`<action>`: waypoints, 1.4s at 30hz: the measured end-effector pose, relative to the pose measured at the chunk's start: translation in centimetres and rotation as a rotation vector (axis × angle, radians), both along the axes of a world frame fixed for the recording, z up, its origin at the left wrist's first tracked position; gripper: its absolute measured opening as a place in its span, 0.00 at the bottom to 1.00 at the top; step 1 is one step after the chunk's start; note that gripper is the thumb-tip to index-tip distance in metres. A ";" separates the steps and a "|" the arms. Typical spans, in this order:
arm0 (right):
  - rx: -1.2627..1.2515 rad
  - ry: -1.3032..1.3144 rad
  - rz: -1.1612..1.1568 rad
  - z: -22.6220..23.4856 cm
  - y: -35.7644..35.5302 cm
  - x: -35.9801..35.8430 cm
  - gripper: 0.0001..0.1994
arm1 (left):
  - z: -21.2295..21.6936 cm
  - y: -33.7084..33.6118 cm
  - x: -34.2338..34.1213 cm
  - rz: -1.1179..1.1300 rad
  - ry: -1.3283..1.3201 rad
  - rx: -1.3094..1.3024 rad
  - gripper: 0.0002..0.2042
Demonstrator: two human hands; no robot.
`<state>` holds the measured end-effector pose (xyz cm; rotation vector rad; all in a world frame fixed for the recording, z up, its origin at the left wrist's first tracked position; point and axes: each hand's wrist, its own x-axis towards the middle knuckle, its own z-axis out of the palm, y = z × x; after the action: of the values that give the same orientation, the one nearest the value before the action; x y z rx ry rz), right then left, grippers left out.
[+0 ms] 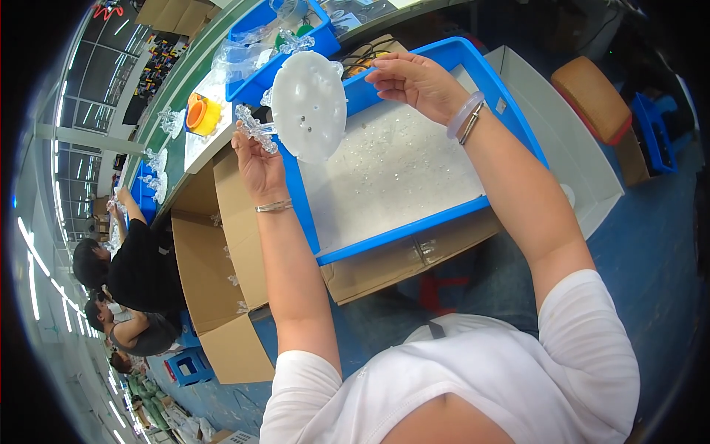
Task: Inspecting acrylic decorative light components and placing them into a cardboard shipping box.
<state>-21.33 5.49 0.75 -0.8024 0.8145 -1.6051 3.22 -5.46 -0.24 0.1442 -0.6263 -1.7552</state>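
Observation:
My left hand [259, 166] grips a clear plastic ornament [256, 129] between thumb and fingers. That ornament joins the edge of a white oval plate [309, 107], which hangs tilted above the tray's left side. More clear knobbly pieces stick out round the plate's rim, one of them at its top [296, 42]. On the plate's face are a few small dark spots. My right hand [416, 80] hovers to the right of the plate, apart from it, its fingers loosely curled with nothing visible in them. Below both hands lies a blue-rimmed tray [403, 226] with a whitish bottom covered in small glittering bits.
An orange and yellow tape roll [203, 115] sits on the bench at left, near other clear ornaments [170, 120]. Behind is a blue bin [325, 37] with plastic bags. Open cardboard boxes [240, 222] stand below left. A brown-topped stool [590, 100] is at right. Co-workers [137, 274] sit further left.

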 end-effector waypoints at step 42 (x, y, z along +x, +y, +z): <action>-0.200 0.174 0.206 0.8 1.1 1.4 0.21 | 2.9 6.3 -3.9 -0.131 -1.385 -0.830 0.05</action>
<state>-19.89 6.60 1.53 -1.1446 0.6747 -1.4612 -0.70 0.88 2.64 0.7580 -2.3148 -1.1527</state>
